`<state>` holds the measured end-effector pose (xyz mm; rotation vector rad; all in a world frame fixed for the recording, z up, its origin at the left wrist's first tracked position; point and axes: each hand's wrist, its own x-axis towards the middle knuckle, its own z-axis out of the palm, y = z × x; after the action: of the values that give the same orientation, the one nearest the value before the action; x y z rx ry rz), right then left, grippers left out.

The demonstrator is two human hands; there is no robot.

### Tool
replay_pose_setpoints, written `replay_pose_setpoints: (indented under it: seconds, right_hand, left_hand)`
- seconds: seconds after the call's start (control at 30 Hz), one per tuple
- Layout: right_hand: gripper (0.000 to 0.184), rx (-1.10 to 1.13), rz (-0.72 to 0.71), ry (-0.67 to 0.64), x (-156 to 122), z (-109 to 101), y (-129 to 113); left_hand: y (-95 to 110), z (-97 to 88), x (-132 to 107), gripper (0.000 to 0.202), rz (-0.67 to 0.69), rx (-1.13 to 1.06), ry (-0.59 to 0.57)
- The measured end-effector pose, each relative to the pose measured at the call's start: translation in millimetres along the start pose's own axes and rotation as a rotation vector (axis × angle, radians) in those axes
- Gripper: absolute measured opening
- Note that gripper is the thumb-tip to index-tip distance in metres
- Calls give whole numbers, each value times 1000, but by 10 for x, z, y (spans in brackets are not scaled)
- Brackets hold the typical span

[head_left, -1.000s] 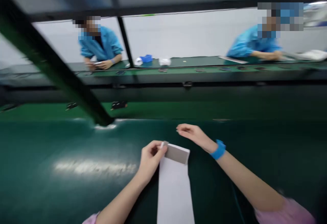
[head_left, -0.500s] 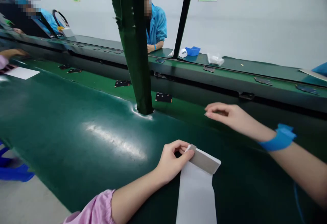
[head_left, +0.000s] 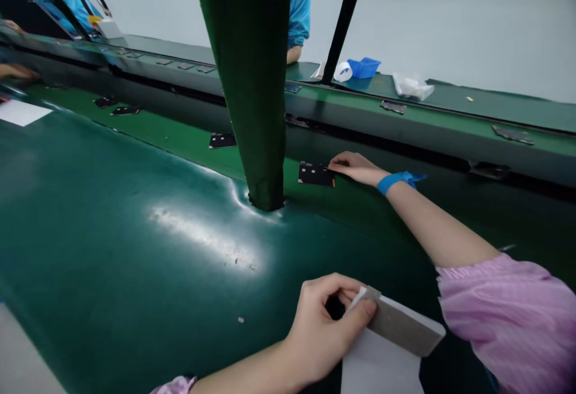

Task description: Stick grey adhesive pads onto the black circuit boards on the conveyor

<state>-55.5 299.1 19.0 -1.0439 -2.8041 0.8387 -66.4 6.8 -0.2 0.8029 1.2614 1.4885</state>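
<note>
My left hand [head_left: 330, 328] is closed with thumb and fingers around the left end of a flat grey strip [head_left: 407, 326] with a white edge. A white paper sheet [head_left: 380, 361] hangs down below the strip toward me. Farther out, my right hand [head_left: 355, 168] has its fingertips pinched at the right edge of a black flat rectangular part [head_left: 316, 174]. That part lies on the green belt, with small white marks and orange tabs. A blue band [head_left: 396, 183] circles my right wrist.
A green-wrapped post [head_left: 252, 94] rises left of the black part. More black parts [head_left: 222, 140] lie along the belt and raised ledge. Behind stand a blue tray [head_left: 363, 68], a tape roll [head_left: 343, 72] and clear plastic [head_left: 411, 86]. A co-worker's blue sleeve [head_left: 299, 7] shows beyond the post.
My right hand has reached forward and left, from above the belt to the black part's edge. My left hand still holds the grey strip. The view has tilted down.
</note>
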Motion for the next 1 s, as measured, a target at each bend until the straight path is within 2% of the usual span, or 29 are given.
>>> replay_pose_setpoints:
  seconds: [0.17,0.33,0.43,0.6,0.67,0.77,0.87,0.93,1.0]
  right_hand:
    - [32,0,-96,-26,72,-41,138]
    - [33,-1,-110,-82,52,-73,225]
    - [31,-27,-70,-55,6,-55,254]
    - [33,70,91,104,-135,-24,240]
    - [32,133,116,213,-292,-26,161]
    - [29,175,-37,282,-720,-1,-84]
    - [29,222,-221,122,-1250,61,-409]
    - [26,243,-247,21,-1522,100,-590]
    - [22,245,-246,-13,-1669,126,-703]
  left_hand:
    - [9,-24,36,10,19,43,49]
    - [1,-30,37,10,23,46,44]
    - [-1,-25,35,10,17,39,41]
    - [-30,-44,39,13,9,12,45]
    - [-37,-67,45,15,13,-2,78]
    - [-27,-105,69,17,46,6,172]
    - [-14,-134,103,16,63,9,242]
    - [-16,-144,116,16,73,8,247]
    - [-24,-149,120,15,89,13,240]
